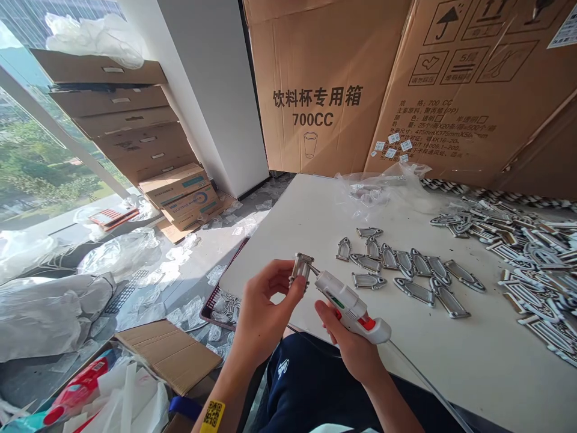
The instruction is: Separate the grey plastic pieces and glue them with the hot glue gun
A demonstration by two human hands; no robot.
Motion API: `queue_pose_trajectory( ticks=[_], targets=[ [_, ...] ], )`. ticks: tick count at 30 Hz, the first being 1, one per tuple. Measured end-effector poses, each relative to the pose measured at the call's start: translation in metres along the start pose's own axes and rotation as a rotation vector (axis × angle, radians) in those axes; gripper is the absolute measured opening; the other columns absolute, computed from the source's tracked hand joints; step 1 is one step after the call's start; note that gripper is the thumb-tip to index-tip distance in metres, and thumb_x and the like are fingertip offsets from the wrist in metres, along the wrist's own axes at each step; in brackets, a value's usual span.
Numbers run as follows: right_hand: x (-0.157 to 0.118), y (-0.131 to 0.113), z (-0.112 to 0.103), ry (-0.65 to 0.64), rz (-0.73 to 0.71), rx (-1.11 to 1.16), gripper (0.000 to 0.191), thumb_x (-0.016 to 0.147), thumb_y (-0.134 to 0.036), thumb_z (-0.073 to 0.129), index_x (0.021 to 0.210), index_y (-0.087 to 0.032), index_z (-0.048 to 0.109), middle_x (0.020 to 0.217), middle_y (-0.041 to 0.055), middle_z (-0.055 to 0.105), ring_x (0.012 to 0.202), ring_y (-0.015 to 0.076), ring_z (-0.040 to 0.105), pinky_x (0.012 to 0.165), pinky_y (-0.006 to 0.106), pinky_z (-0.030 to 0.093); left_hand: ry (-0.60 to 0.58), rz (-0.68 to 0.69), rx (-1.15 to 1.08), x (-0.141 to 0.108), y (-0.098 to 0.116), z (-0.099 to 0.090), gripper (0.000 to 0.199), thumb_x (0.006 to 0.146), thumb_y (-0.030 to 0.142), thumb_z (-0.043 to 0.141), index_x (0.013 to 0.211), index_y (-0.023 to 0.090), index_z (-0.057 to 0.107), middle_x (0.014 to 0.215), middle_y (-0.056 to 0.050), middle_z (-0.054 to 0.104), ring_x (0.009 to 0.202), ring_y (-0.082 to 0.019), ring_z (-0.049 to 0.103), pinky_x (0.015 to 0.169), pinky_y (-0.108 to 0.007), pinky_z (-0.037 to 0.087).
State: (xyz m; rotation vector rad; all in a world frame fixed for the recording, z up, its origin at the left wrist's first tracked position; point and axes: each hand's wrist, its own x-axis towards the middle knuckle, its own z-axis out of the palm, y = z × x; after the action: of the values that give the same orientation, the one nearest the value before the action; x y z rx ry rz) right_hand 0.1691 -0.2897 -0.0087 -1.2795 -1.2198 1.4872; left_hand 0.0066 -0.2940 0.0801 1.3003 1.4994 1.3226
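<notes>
My left hand [269,305] pinches a small silvery frame-shaped piece [302,268] upright between thumb and fingers, over the near left part of the white table [279,222]. My right hand [354,346] is wrapped round a white hot glue gun [345,300] with a red trigger. Its thin nozzle reaches the right side of the piece; whether they touch I cannot tell. A long pale glue stick [426,382] runs out of the gun's back. Several similar pointed silvery frames [387,257] lie on the table beyond the gun.
More frames form a big pile [541,270] at the right. Clear plastic bags [387,189] lie before large cardboard boxes [329,66]. On the floor left of the table stand a purple basket [210,307] and an open carton [169,349], among scattered plastic scraps.
</notes>
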Motion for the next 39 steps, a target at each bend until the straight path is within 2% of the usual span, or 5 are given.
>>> queue_pose_trajectory(
  ticks=[13, 20, 31, 35, 39],
  targets=[
    [-0.0010, 0.0009, 0.0050, 0.071, -0.029, 0.000, 0.079, 0.078, -0.094, 0.071, 0.079, -0.016, 0.055, 0.063, 0.0013, 0.052, 0.056, 0.0126, 0.048, 0.053, 0.024, 0.044, 0.001, 0.006, -0.017, -0.0013, 0.0010, 0.0001, 0.025, 0.096, 0.039, 0.075, 0.114, 0.022, 0.077, 0.097, -0.003, 0.078, 0.084, -0.017, 0.067, 0.078, -0.028, 0.060],
    [-0.0019, 0.0001, 0.0043, 0.069, 0.018, 0.042, 0.073, 0.079, -0.085, 0.078, 0.086, -0.016, 0.056, 0.068, 0.0029, 0.056, 0.059, 0.0132, 0.052, 0.055, 0.023, 0.045, -0.001, 0.008, -0.015, -0.0007, 0.0008, 0.0008, 0.025, 0.096, 0.039, 0.075, 0.114, 0.022, 0.078, 0.098, -0.004, 0.078, 0.086, -0.018, 0.067, 0.080, -0.030, 0.060],
    [0.0001, 0.0047, 0.0021, 0.068, -0.034, -0.004, 0.075, 0.081, -0.089, 0.075, 0.081, -0.016, 0.059, 0.067, 0.0028, 0.054, 0.059, 0.0138, 0.051, 0.056, 0.025, 0.043, 0.017, 0.021, 0.007, -0.0010, 0.0000, -0.0003, 0.023, 0.096, 0.040, 0.075, 0.111, 0.023, 0.077, 0.094, -0.003, 0.077, 0.083, -0.017, 0.066, 0.079, -0.030, 0.060],
    [0.0029, 0.0023, 0.0007, 0.012, -0.080, -0.026, 0.072, 0.087, -0.086, 0.071, 0.076, -0.016, 0.057, 0.064, 0.0016, 0.053, 0.061, 0.0139, 0.053, 0.065, 0.026, 0.048, 0.032, 0.049, 0.029, -0.0008, -0.0019, -0.0015, 0.018, 0.096, 0.037, 0.074, 0.108, 0.023, 0.077, 0.094, -0.001, 0.076, 0.081, -0.015, 0.065, 0.078, -0.029, 0.060],
    [0.0049, 0.0001, -0.0015, 0.006, -0.106, -0.114, 0.074, 0.091, -0.085, 0.066, 0.067, -0.015, 0.064, 0.077, 0.0059, 0.060, 0.069, 0.0149, 0.056, 0.073, 0.027, 0.050, 0.053, 0.106, 0.095, -0.0004, -0.0037, -0.0028, 0.013, 0.097, 0.033, 0.072, 0.106, 0.024, 0.075, 0.092, 0.000, 0.074, 0.079, -0.015, 0.064, 0.077, -0.029, 0.059]
  ],
)
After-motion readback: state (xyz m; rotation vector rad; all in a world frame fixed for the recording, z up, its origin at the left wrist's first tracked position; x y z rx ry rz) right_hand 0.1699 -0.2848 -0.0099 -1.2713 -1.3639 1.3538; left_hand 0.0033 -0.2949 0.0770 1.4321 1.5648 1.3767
